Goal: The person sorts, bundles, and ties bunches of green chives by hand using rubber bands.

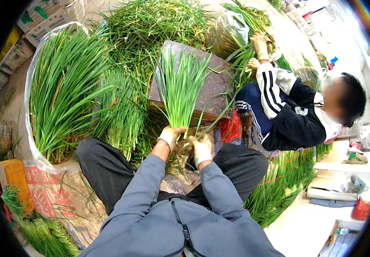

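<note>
My left hand, in a pale glove, is closed round the lower ends of a bunch of long green leaves. The bunch fans out away from me over a dark square block. Just right of the stems is my right hand, also gloved, with its fingers bent round a few loose leaves that slant up to the right. Its fingertips are close to the stem ends of the bunch.
Leaves fill a large plastic bag at left. A loose heap lies behind the block. On the right a co-worker sits with both hands at other leaves. Tied bundles lie beyond my right knee.
</note>
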Tool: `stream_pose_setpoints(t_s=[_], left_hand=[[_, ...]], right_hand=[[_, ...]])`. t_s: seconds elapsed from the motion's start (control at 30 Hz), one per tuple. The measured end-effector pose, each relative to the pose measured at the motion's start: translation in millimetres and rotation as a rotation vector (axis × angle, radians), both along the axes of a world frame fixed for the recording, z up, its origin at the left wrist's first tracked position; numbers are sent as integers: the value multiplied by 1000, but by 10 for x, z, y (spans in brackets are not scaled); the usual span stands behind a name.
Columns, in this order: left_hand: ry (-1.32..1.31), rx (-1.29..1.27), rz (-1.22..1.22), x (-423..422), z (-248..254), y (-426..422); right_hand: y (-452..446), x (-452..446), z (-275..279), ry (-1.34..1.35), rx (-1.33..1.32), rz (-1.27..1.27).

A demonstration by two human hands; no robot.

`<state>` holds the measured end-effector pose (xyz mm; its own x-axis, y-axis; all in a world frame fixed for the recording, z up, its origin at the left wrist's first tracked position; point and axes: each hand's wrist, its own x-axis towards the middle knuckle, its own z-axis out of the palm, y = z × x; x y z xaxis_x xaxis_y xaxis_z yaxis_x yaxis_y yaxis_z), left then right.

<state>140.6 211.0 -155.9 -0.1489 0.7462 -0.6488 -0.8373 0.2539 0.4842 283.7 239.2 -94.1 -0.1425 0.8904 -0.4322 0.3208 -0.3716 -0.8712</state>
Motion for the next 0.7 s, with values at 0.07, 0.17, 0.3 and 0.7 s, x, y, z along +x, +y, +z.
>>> stream_pose_setpoints(t_s=[0.07, 0.17, 0.3, 0.7], left_hand=[[64, 31, 39, -36, -22, -9], [119, 31, -36, -129, 57, -13], [3, 89, 0, -166, 77, -113], [-168, 45, -101, -314, 106, -104]], right_hand=[[-231, 148, 4, -167, -153, 68], [-345, 495, -425, -656, -88, 648], [-58, 209, -59, -516, 263, 451], [421, -265, 28, 135, -184, 71]])
